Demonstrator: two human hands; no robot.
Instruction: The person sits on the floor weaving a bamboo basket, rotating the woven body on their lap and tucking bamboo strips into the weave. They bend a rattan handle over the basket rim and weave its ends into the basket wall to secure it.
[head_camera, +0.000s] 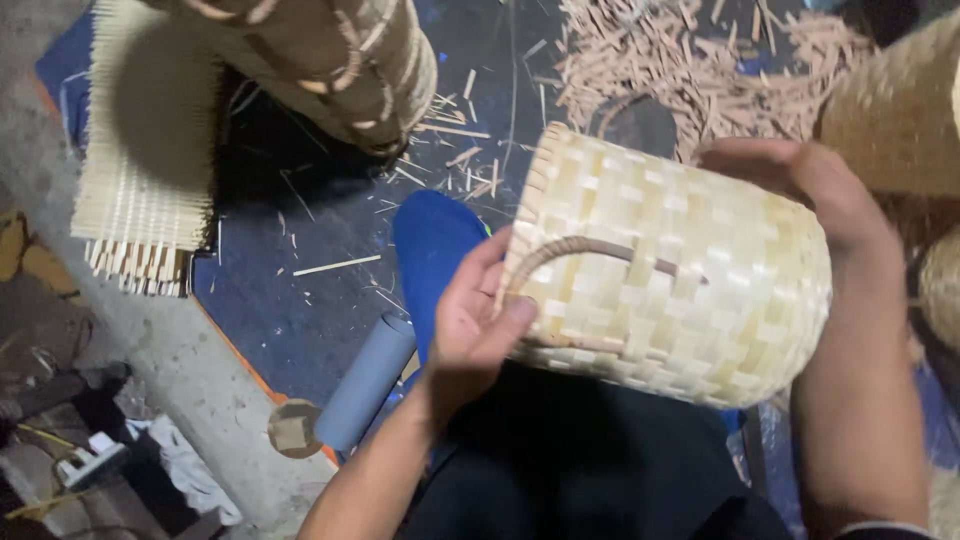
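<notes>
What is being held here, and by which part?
A pale woven basket: left hand grips its rim end beside the cane handle; right hand cups the far side.

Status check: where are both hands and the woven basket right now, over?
Left hand grips pale woven bamboo basket at its rim end, thumb beside brown loop handle. Right hand cups its far end. Grey tube lies below-left, apart.
</notes>
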